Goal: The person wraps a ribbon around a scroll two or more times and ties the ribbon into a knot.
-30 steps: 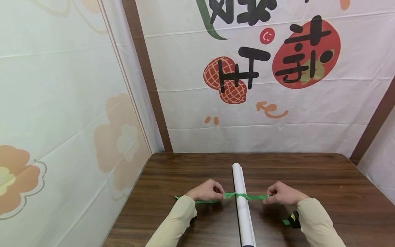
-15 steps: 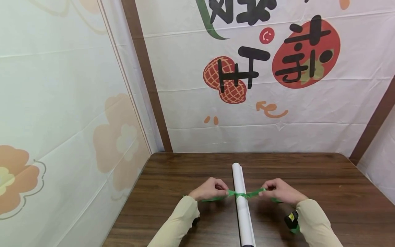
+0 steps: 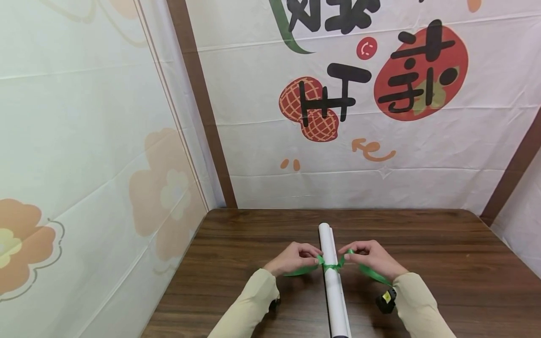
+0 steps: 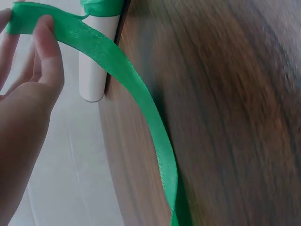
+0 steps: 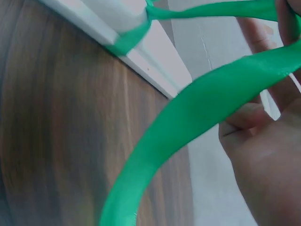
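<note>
A white paper roll (image 3: 335, 295) lies lengthwise on the wooden table, with a green ribbon (image 3: 331, 267) wrapped and crossed around its middle. To its left, my left hand (image 3: 293, 258) pinches one ribbon end between thumb and fingers; in the left wrist view the ribbon (image 4: 141, 94) trails from the fingertips down toward the table. On the other side, my right hand (image 3: 372, 257) pinches the other end, bent up into a loop near the roll. In the right wrist view the ribbon's tail (image 5: 183, 117) hangs in a broad curve from that hand.
The brown wooden table (image 3: 456, 253) runs back to a printed fabric wall (image 3: 262, 192). Another fabric wall (image 3: 105, 234) with flowers stands along the left. A black wrist camera (image 3: 386, 300) sits under the right sleeve.
Both hands have moved inward toward the paper roll. The ribbon stretch on the right, nearly straight before, now rises into a loop at the right fingertips.
</note>
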Available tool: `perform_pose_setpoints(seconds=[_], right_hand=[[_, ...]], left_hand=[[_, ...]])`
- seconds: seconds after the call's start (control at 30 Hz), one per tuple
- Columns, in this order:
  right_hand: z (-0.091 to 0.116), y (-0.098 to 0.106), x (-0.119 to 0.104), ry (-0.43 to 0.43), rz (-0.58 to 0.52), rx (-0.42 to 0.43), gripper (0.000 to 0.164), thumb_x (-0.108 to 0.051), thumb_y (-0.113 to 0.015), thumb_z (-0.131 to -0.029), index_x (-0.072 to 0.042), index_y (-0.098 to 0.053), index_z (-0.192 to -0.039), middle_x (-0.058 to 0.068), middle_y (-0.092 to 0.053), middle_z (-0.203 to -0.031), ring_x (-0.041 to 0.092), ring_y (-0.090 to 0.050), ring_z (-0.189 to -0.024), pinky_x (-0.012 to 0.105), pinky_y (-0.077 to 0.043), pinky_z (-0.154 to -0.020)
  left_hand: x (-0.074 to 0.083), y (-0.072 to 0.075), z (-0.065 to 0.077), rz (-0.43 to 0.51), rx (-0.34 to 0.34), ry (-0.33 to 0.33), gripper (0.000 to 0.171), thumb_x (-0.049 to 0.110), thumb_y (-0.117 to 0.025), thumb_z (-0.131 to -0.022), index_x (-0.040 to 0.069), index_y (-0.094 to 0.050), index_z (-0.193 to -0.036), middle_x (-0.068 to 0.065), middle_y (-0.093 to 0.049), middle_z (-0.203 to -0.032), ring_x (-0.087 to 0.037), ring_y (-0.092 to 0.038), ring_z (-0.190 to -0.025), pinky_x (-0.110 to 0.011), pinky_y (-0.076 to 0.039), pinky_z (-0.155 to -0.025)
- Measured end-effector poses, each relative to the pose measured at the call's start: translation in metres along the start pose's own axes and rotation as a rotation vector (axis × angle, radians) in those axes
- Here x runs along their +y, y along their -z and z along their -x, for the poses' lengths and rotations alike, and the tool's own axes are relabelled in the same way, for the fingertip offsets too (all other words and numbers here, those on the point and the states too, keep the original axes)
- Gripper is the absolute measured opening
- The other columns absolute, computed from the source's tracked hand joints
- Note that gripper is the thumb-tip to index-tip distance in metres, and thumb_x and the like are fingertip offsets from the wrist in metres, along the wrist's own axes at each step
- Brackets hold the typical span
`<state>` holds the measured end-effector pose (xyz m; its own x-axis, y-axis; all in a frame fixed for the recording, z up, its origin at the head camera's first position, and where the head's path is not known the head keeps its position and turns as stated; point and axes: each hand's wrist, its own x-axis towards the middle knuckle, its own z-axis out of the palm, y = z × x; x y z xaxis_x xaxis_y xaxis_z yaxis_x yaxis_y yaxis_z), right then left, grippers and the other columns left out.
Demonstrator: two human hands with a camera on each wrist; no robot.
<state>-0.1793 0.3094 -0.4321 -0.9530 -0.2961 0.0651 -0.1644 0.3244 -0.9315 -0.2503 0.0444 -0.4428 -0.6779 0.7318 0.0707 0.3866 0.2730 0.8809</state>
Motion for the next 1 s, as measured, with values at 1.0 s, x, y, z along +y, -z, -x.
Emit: perform_pose_setpoints(seconds=[1.0], right_hand=[[-0.017,-0.031,0.013,0.046,0.028,0.080,0.018,-0.011,-0.056,-0.097,0.001,-0.065,-0.107,0.025,-0.063,-0.099,0.014,-0.056,-0.080,0.029,-0.052,-0.068]], left_hand=[[-0.002,-0.016,-0.006,0.141,0.031,0.037,0.019,0.010,-0.055,-0.098,0.006,-0.066,-0.113,-0.013,-0.068,-0.100,-0.044,-0.066,-0.089,-0.048,-0.055,-0.075]])
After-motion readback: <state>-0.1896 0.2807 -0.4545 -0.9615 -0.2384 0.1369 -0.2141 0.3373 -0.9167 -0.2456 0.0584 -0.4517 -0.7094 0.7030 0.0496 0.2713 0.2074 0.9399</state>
